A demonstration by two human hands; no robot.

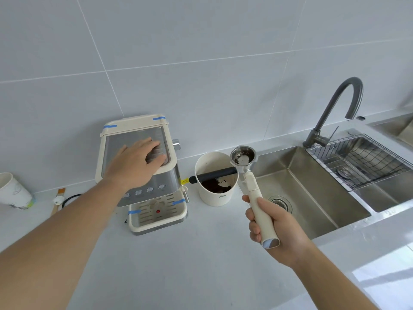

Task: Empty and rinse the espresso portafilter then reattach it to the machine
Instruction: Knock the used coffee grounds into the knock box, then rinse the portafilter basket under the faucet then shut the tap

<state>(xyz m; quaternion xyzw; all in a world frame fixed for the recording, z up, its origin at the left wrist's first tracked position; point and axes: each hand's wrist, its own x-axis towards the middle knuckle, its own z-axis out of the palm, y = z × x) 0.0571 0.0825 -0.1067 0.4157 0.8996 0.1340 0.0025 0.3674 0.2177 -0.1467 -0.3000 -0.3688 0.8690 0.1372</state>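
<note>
Centrally, left of the frame's middle: cream and steel espresso machine point(143, 173) on a pale grey counter point(190, 265), strips of blue tape at its corners and along the drip tray. Left hand point(139, 162) flat on the machine's metal top, fingers spread and slightly curled over the right edge, gripping nothing, forearm running down to the lower left corner. Just right of the machine: white knock box point(215, 179) with a black bar across its mouth and dark coffee grounds inside. Right of centre: right hand point(272, 229) wrapped tightly around the cream handle of the portafilter point(243, 158), thumb along the handle's left side, fingers curled beneath. Metal basket end of the portafilter held above the knock box's right rim, mouth tilted toward the camera, dark residue clinging to its inner wall, detached from the machine. Right side of the frame: stainless sink point(312, 198) with a round drain, a wire rack point(362, 159) across its far portion, and a dark grey curved faucet point(335, 110) above. Far left edge: paper cup point(12, 191), then a small brush point(58, 199) and a black ring lying on the counter beside the machine. Upper frame: pale tiled wall point(201, 52).
</note>
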